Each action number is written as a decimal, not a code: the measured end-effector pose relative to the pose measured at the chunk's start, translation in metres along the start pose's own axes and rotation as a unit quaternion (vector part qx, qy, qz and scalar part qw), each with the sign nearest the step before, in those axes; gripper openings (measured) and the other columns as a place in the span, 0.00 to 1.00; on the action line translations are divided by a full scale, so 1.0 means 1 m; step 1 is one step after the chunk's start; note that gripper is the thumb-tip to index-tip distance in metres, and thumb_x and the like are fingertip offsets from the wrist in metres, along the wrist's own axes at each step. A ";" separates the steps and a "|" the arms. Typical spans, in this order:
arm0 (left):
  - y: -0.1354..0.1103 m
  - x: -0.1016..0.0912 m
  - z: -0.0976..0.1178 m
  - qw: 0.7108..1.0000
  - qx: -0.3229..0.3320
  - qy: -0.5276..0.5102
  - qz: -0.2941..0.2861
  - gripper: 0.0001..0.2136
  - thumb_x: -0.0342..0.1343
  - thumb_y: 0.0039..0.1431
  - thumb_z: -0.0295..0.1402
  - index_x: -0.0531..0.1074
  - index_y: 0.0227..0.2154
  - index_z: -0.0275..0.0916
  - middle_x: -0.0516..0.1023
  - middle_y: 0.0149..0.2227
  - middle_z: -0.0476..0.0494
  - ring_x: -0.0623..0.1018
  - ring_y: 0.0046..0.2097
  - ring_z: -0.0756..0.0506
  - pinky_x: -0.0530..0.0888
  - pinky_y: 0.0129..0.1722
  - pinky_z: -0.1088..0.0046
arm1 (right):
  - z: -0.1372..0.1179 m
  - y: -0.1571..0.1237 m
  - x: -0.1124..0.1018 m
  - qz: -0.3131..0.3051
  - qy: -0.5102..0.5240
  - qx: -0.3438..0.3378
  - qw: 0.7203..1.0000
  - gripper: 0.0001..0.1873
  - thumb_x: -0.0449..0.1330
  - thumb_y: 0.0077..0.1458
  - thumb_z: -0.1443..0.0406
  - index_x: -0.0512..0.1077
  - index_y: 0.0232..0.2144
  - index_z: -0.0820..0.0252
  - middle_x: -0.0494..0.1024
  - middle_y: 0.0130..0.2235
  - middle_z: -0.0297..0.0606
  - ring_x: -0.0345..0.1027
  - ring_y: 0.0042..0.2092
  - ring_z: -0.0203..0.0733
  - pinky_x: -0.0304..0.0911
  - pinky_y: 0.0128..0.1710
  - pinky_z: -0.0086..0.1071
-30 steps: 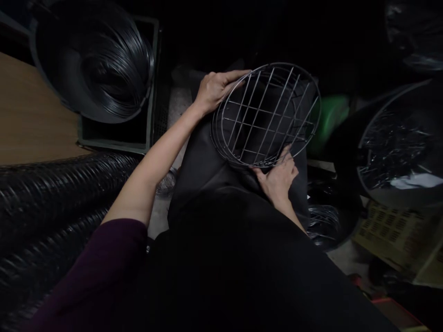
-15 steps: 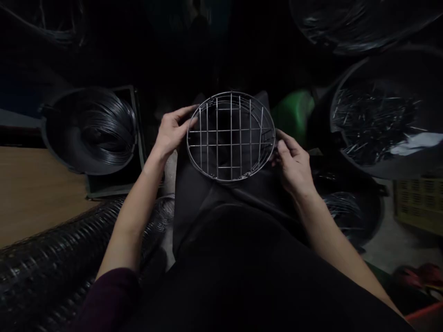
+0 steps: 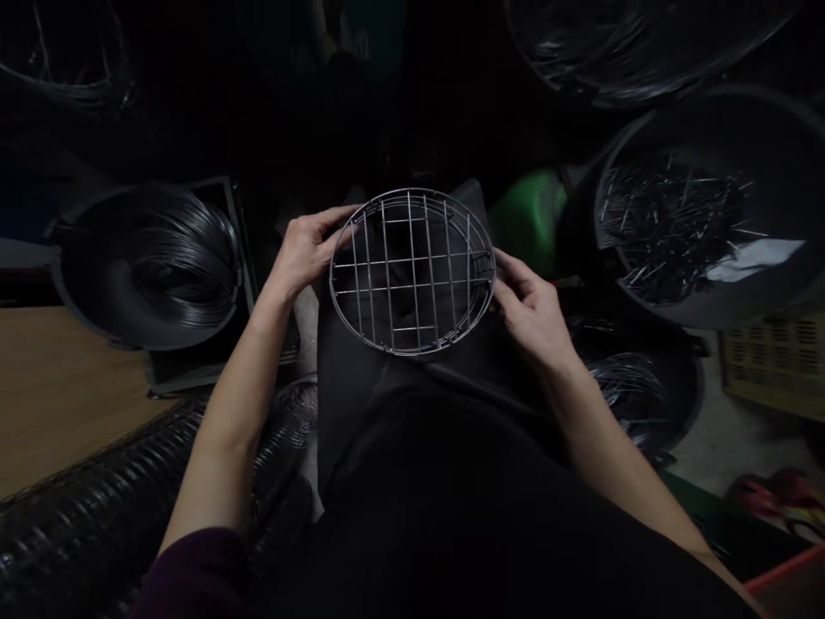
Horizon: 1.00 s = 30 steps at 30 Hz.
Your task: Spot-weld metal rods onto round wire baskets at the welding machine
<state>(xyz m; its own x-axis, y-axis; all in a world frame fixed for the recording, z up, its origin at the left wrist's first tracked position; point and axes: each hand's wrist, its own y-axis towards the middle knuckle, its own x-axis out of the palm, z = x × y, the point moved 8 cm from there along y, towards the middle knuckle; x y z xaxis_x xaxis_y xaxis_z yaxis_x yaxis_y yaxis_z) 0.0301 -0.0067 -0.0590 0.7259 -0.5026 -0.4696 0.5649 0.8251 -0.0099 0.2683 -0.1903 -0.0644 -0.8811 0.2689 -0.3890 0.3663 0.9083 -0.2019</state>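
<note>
Obs: round wire frame (image 3: 413, 260) held up in front of wearer, over dark cloth (image 3: 351, 387) across lap; grid face toward camera, approx. level side to side. At least 2 rings visible at rim, 1 behind the other.

L hand (image 3: 308, 254): part curled, thumb + fingers close together on frame's L edge, thumb near the grid wires. R hand (image 3: 534, 314): part curled, thumb and fingers at R edge; fingertips partly hidden behind rim, so exact contact there n/c. Frame looks carried betw. the 2 hands; whether its underside also rests on cloth, can't tell.

Surroundings: coil of wire (image 3: 186, 266) in bin on L; mesh roll (image 3: 96, 516) lower L; cut wire pieces (image 3: 676, 228) in bin on R, w/ pale scrap (image 3: 754, 260) among them; green object (image 3: 532, 219) just beyond R hand.

Risks (judgement): (a) edge-only grip, thin smooth wire, so if 1 hand lets go early frame could tip or swing toward the other. (b) Wire ends near rim, if sharp, may prick fingertips or snag cloth when turned. (c) Uneven squeeze could push rings out of round or strain joints. (d) Dim light: a loose joint is easily missed.
</note>
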 end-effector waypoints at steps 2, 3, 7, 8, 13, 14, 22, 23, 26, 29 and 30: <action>-0.001 0.002 -0.004 1.000 0.004 -0.002 0.008 0.18 0.60 0.58 0.46 0.78 0.47 0.41 0.82 0.47 0.45 0.79 0.52 0.40 0.73 0.57 0.64 | 0.000 -0.002 0.001 -0.024 -0.036 -0.013 0.999 0.29 0.57 0.59 0.52 0.67 0.61 0.54 0.71 0.60 0.37 0.65 0.61 0.47 0.58 0.64 0.48; -0.002 0.004 -0.006 1.000 0.010 -0.001 0.011 0.19 0.60 0.59 0.46 0.78 0.48 0.41 0.81 0.48 0.45 0.79 0.52 0.40 0.73 0.57 0.64 | 0.001 -0.003 0.002 -0.034 -0.056 -0.016 0.998 0.30 0.57 0.59 0.52 0.66 0.62 0.54 0.70 0.61 0.37 0.62 0.63 0.47 0.55 0.66 0.48; -0.004 0.011 -0.019 0.999 0.034 -0.002 0.026 0.22 0.55 0.61 0.50 0.76 0.50 0.43 0.80 0.50 0.45 0.77 0.56 0.40 0.71 0.59 0.62 | 0.013 -0.002 0.006 -0.057 -0.105 -0.026 0.992 0.34 0.55 0.60 0.49 0.62 0.65 0.55 0.64 0.65 0.38 0.57 0.66 0.46 0.51 0.67 0.45; -0.004 0.012 -0.022 0.999 0.037 -0.002 0.031 0.23 0.54 0.62 0.52 0.75 0.51 0.43 0.80 0.50 0.45 0.76 0.57 0.39 0.71 0.60 0.61 | 0.016 -0.003 0.007 -0.056 -0.106 -0.033 0.992 0.34 0.54 0.60 0.49 0.62 0.64 0.55 0.65 0.65 0.39 0.58 0.66 0.47 0.52 0.67 0.45; -0.007 0.022 -0.028 0.998 0.049 0.018 0.037 0.26 0.47 0.64 0.55 0.73 0.55 0.42 0.78 0.52 0.43 0.75 0.58 0.38 0.69 0.60 0.56 | 0.020 -0.022 -0.002 0.072 -0.178 -0.049 0.980 0.26 0.53 0.61 0.51 0.73 0.55 0.59 0.78 0.46 0.45 0.73 0.49 0.48 0.66 0.55 0.46; -0.008 0.024 -0.029 0.998 0.047 0.022 0.041 0.26 0.47 0.64 0.54 0.72 0.55 0.42 0.78 0.52 0.42 0.75 0.58 0.38 0.69 0.60 0.56 | 0.018 -0.030 -0.004 0.096 -0.207 -0.052 0.972 0.25 0.52 0.62 0.52 0.74 0.53 0.59 0.78 0.43 0.45 0.73 0.46 0.48 0.67 0.53 0.46; -0.009 0.028 -0.037 0.999 0.005 0.006 0.046 0.19 0.50 0.66 0.48 0.73 0.52 0.45 0.79 0.50 0.46 0.75 0.59 0.38 0.73 0.56 0.55 | 0.008 -0.068 0.026 -0.045 -0.357 -0.092 0.928 0.50 0.59 0.53 0.46 0.48 0.68 0.65 0.64 0.61 0.59 0.59 0.62 0.64 0.58 0.58 0.59; -0.010 0.028 -0.036 0.999 0.008 0.008 0.048 0.19 0.49 0.66 0.47 0.73 0.52 0.45 0.79 0.50 0.47 0.75 0.59 0.38 0.73 0.56 0.55 | 0.010 -0.069 0.028 -0.047 -0.360 -0.077 0.929 0.56 0.61 0.49 0.44 0.45 0.69 0.66 0.62 0.62 0.61 0.57 0.63 0.66 0.57 0.58 0.61; -0.011 0.029 -0.035 0.999 0.004 0.020 0.047 0.19 0.49 0.67 0.47 0.72 0.54 0.46 0.79 0.50 0.48 0.75 0.58 0.39 0.74 0.56 0.56 | 0.017 -0.068 0.034 -0.017 -0.342 -0.026 0.939 0.62 0.63 0.45 0.40 0.40 0.69 0.66 0.59 0.63 0.62 0.54 0.64 0.67 0.55 0.60 0.62; -0.012 0.030 -0.044 0.999 -0.030 0.031 0.031 0.20 0.47 0.68 0.47 0.71 0.56 0.46 0.77 0.53 0.48 0.74 0.59 0.38 0.73 0.56 0.55 | 0.026 -0.063 0.044 -0.002 -0.307 -0.003 0.952 0.62 0.62 0.47 0.41 0.37 0.69 0.65 0.55 0.65 0.62 0.52 0.66 0.66 0.52 0.63 0.59; -0.011 0.029 -0.046 0.998 -0.039 0.034 0.028 0.20 0.46 0.68 0.47 0.70 0.56 0.46 0.76 0.54 0.48 0.74 0.59 0.38 0.73 0.56 0.55 | 0.029 -0.063 0.049 -0.002 -0.299 -0.001 0.954 0.61 0.61 0.49 0.41 0.36 0.69 0.65 0.54 0.65 0.62 0.51 0.66 0.66 0.51 0.64 0.59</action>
<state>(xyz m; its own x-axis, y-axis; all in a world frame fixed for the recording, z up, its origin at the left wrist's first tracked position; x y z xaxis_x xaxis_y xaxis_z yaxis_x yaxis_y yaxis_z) 0.0270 -0.0191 -0.1129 0.7251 -0.4390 -0.5306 0.4900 0.8703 -0.0504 0.2110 -0.2432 -0.0966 -0.5547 0.0345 -0.8314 0.3616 0.9099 -0.2035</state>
